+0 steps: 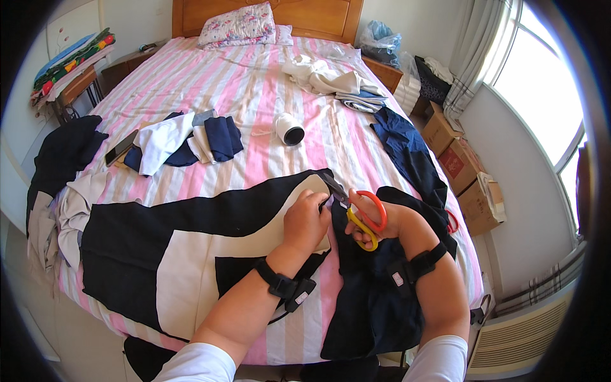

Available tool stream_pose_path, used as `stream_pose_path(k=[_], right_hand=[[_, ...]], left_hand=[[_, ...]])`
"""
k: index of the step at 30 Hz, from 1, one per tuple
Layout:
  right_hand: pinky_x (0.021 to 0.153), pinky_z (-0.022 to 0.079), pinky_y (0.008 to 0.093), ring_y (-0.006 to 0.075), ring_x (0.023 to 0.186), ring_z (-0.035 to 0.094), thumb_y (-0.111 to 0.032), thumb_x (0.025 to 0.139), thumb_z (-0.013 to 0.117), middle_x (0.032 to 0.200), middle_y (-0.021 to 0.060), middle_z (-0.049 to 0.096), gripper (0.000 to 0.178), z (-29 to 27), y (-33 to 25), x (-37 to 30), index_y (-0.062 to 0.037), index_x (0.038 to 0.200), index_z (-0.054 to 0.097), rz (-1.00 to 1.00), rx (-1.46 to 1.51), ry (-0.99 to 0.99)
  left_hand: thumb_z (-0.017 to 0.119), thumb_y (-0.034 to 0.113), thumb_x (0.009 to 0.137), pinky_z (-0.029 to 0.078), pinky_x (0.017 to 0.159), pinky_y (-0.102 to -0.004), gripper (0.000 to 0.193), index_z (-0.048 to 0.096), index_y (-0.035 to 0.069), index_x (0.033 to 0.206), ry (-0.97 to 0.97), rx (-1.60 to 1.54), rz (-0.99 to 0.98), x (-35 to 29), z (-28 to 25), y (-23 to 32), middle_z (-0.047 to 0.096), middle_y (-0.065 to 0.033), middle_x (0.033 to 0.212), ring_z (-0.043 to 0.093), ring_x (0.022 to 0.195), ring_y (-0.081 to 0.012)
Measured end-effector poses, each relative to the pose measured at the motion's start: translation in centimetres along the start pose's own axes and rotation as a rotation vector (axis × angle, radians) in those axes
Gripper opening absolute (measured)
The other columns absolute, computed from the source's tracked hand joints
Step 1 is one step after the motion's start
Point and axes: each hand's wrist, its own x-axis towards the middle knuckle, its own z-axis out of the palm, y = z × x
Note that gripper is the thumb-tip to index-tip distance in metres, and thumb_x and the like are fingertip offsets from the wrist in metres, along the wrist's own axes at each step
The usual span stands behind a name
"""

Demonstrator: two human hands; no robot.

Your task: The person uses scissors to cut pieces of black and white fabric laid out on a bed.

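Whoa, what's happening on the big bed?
Someone is working on fabric. Their right hand holds red-and-yellow-handled scissors, with the blades up at the fabric's edge, close by the left hand. That hand is closed near the edge of a cream piece, which lies on a black cloth. It's spread across the striped bed.

Head fisheye, close above bed [238, 89], facing down, toward headboard [318, 19].
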Motion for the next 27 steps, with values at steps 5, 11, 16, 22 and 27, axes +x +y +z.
stream_pose_path(k=[5,11,16,22,27], right_hand=[[0.054,0.05,0.0307,0.0151,0.052,0.051,-0.081,0.084,0.025,0.067,0.0083,0.055,0.093,0.4,0.4,-1.2,0.0065,0.095,0.055,-0.005,-0.062,0.017],[0.055,0.05,0.0314,0.0159,0.054,0.053,-0.081,0.085,0.022,0.069,0.0091,0.056,0.095,0.4,0.8,-1.1,0.0078,0.096,0.055,0.001,-0.077,0.012],[0.057,0.05,0.0316,0.0163,0.055,0.052,-0.081,0.085,0.021,0.07,0.0094,0.056,0.095,0.3,0.6,0.4,0.0079,0.097,0.054,0.011,-0.051,-0.005],[0.056,0.049,0.0321,0.0171,0.055,0.051,-0.083,0.083,0.023,0.069,0.0093,0.054,0.096,0.2,-0.3,1.9,0.0071,0.096,0.053,-0.008,-0.024,-0.009],[0.055,0.048,0.032,0.0176,0.053,0.051,-0.082,0.083,0.023,0.068,0.0096,0.054,0.095,-0.1,-0.6,3.1,0.0072,0.097,0.053,-0.033,-0.024,0.017]], left_hand=[[0.06,0.008,0.076,0.051,0.071,-0.0404,0.02,0.067,0.006,0.095,0.057,-0.083,-0.062,0.3,-0.1,0.1,0.062,-0.0125,0.091,0.063,0.081,-0.0331],[0.06,0.007,0.075,0.051,0.069,-0.0386,0.017,0.066,0.004,0.091,0.042,-0.09,-0.103,0.6,0.0,-0.4,0.062,-0.0134,0.087,0.063,0.08,-0.0315],[0.06,0.005,0.075,0.05,0.072,-0.0382,0.012,0.062,0.0,0.085,0.029,-0.093,-0.053,0.7,0.4,-1.4,0.063,-0.0164,0.09,0.062,0.082,-0.0321],[0.055,0.005,0.078,0.048,0.082,-0.0412,0.016,0.055,-0.002,0.093,-0.025,-0.177,0.033,1.2,1.1,-2.9,0.061,-0.022,0.101,0.059,0.096,-0.0391],[0.051,0.004,0.081,0.047,0.091,-0.0409,0.018,0.052,-0.002,0.098,-0.145,-0.185,-0.025,1.4,0.8,-2.9,0.06,-0.0252,0.116,0.058,0.107,-0.0409]])
